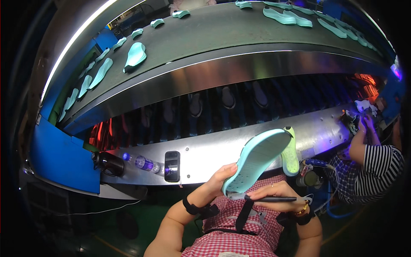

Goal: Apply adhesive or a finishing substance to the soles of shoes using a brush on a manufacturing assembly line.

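My left hand (219, 179) grips a mint-green shoe sole (262, 156) by its edge near the lower end, holding it tilted in front of my body. The sole's hollow inner side faces me, with small holes toward its lower end. In my right hand (277, 192) is a slim black-handled brush (274, 199). Its pale tip meets the rim at the sole's lower end. A yellow-green sole (290, 156) lies at the metal bench's near edge, partly behind the mint one.
Several mint soles, one of them (135, 55) near the front, lie on the dark conveyor belt (205, 36). A phone (172, 166), a clear bottle (145, 163) and a dark jug (108, 164) are on the metal bench (203, 150). A co-worker in a striped sleeve (383, 169) works at right.
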A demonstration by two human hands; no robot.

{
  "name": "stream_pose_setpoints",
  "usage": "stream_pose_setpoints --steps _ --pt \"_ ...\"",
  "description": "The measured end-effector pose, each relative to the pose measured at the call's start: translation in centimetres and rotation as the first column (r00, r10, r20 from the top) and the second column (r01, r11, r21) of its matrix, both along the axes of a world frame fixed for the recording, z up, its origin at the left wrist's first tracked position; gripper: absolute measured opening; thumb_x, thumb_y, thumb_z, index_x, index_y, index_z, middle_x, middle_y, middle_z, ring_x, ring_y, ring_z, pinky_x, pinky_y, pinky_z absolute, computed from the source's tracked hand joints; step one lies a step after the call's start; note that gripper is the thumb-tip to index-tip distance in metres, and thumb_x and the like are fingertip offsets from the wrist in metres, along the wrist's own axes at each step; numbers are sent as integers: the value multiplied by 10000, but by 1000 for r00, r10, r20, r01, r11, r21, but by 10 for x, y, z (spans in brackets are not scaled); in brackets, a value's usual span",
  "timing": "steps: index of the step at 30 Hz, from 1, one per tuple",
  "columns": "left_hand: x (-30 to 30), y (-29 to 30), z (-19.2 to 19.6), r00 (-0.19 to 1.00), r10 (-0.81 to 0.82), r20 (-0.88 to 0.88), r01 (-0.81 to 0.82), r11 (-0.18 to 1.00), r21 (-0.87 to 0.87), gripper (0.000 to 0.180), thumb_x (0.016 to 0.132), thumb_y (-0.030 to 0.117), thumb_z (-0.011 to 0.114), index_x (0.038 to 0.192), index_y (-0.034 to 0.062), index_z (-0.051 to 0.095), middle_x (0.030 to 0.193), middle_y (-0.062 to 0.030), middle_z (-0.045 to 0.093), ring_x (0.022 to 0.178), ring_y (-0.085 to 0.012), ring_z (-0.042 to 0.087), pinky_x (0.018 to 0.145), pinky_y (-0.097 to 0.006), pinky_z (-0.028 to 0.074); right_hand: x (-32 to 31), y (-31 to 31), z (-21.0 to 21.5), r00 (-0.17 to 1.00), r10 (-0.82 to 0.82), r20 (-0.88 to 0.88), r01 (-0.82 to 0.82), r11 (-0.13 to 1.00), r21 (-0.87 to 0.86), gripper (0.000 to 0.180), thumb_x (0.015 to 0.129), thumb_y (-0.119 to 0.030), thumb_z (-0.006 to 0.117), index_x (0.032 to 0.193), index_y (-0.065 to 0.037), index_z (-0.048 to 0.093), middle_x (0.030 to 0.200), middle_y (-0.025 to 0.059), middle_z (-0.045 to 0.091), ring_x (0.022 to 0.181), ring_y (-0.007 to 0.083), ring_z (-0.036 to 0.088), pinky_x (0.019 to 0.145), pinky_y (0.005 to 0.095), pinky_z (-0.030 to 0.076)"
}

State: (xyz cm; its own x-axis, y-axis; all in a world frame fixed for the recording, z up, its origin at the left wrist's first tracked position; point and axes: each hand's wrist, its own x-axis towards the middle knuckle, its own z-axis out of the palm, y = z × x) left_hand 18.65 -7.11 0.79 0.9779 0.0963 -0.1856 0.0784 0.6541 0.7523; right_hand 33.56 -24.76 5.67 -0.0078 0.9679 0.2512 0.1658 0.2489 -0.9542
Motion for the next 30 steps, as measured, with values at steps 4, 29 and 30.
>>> stream_pose_setpoints --steps 4,29,30 --pt "0 -1 12 978 -140 -157 129 988 -79 513 884 369 459 1190 -43 445 1013 -155 581 858 -184 608 759 -282 502 19 -8 19 974 226 25 -225 974 -23 226 728 -34 667 951 -18 636 966 120 644 870 216 637 750 280 517" --pt "-13 29 58 985 -156 -70 168 952 254 652 840 411 484 1270 -67 375 1217 -189 478 1058 -223 502 917 -300 381 39 -31 9 944 -34 329 43 999 -20 211 650 -6 705 854 -52 675 913 105 663 776 200 644 657 260 491" --pt "-16 27 62 992 -120 -47 129 949 288 656 843 429 465 1260 -70 388 1226 -189 474 1066 -231 498 941 -310 360 37 -32 13 945 -36 324 46 999 -21 211 650 -6 705 854 -52 675 913 105 663 776 200 644 657 260 491"
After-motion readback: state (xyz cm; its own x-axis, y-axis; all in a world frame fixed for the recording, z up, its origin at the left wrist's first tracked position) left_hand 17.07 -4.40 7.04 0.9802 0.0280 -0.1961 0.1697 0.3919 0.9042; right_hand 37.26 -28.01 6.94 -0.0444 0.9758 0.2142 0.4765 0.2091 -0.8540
